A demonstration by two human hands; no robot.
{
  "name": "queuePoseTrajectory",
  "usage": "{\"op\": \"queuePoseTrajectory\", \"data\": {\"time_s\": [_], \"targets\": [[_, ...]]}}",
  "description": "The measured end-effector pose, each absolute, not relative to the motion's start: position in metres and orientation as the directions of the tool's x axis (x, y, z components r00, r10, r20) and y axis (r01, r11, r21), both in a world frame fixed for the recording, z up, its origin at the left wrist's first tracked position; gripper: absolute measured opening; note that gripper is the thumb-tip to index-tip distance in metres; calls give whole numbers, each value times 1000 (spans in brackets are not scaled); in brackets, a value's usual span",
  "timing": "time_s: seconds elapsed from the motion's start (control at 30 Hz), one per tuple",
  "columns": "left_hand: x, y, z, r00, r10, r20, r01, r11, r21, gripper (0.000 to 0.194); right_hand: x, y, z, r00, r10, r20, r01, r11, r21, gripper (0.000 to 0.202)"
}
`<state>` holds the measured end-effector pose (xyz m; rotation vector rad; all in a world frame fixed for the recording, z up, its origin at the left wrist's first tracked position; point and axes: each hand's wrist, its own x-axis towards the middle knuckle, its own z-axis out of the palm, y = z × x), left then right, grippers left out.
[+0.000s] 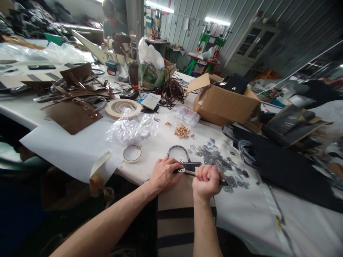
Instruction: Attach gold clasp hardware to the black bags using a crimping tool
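My right hand (207,181) is a fist around a thin, dark-handled tool (224,183); the handle's end sticks out on the right, and its kind cannot be made out. My left hand (166,175) presses its fingers and thumb on a black bag piece (190,166) with small metal fittings at the table's front edge. Behind the hands arches a bag handle (178,147) in clear wrap. Below them a beige panel (175,225) with black stripes hangs over the edge. Thin metal plates (214,157) lie scattered to the right, with gold-coloured rivets (182,132) farther back.
Left of the hands lie a tape roll (132,154), a clear plastic bag (131,130) and brown bag parts (72,114). A cardboard box (227,103) and a black panel (289,171) occupy the right side. Across the table at the back left sits a person (115,26).
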<state>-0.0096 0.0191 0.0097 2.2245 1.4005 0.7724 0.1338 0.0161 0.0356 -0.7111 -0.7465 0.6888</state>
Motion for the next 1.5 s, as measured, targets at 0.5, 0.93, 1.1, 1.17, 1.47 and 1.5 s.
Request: {"op": "queuePoseTrajectory", "data": {"time_s": [0.5, 0.93, 1.1, 1.17, 1.47, 1.5], "targets": [[-10, 24, 4, 350, 906, 237, 652, -417, 633, 17, 125, 7, 25, 545, 702, 459, -193, 638, -746, 44], [-11, 27, 6, 376, 902, 214, 646, -421, 637, 16, 116, 19, 23, 520, 726, 450, -71, 562, -824, 47], [-14, 25, 5, 390, 891, 233, 625, -442, 643, 15, 120, 28, 30, 518, 772, 369, -110, 487, -866, 49], [-15, 25, 3, 381, 892, 242, 617, -440, 653, 16, 124, 32, 38, 515, 790, 333, -165, 472, -866, 50], [-15, 26, -8, 344, 895, 286, 551, -438, 710, 15, 129, 64, 54, 428, 889, 165, -214, 277, -937, 54], [-15, 26, -9, 340, 895, 288, 554, -439, 708, 14, 128, 67, 52, 418, 897, 143, -209, 248, -946, 53]]}}
